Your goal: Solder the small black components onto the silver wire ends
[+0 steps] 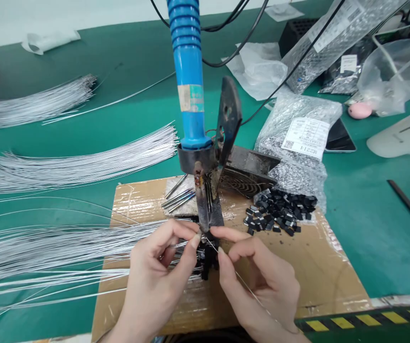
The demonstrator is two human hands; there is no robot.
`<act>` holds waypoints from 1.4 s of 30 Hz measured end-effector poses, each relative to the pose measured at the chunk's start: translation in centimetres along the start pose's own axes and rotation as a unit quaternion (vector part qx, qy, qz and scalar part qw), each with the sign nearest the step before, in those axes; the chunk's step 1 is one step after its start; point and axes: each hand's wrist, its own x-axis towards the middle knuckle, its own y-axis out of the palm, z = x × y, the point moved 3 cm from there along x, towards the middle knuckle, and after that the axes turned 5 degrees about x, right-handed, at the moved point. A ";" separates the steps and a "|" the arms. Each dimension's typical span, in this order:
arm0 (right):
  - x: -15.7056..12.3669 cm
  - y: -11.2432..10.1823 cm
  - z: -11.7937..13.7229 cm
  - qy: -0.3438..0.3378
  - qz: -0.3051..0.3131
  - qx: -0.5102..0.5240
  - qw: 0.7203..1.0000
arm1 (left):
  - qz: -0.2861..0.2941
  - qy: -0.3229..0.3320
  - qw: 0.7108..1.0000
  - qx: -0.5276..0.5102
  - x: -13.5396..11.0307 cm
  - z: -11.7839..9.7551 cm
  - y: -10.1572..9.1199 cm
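A soldering iron with a blue handle (pixel 190 95) hangs tip-down in a dark metal holder (pixel 196 159). Just under its tip, my left hand (pixel 164 271) pinches a tiny part between thumb and forefinger; the fingertips hide most of it. Thin solder wire (pixel 247 287) runs through the pinch of my right hand (pixel 262 276) up to the iron's tip, and its other end trails down along the palm. Beneath both hands lie black connectors (pixel 209 259) at the ends of a bundle of thin whitish wires (pixel 65 245), partly covered by my left hand.
Cardboard (pixel 319 271) covers the green bench (pixel 376 228). Loose black pieces (pixel 279 209) lie right of the iron, before a labelled plastic bag (pixel 297 138). Two more wire bundles, one nearer (pixel 83 164) and one farther (pixel 36 105), lie left. A dark fan-like block (pixel 249 171) stands behind the iron.
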 end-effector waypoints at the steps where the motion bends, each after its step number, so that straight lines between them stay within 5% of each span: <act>1: 0.0 0.0 0.0 0.000 0.000 0.001 1.000 | 0.001 0.000 1.000 -0.001 0.0 0.0 0.0; 42: 0.1 0.0 0.0 -0.058 -0.001 -0.026 0.998 | 0.001 0.010 1.000 0.026 -0.2 0.3 0.0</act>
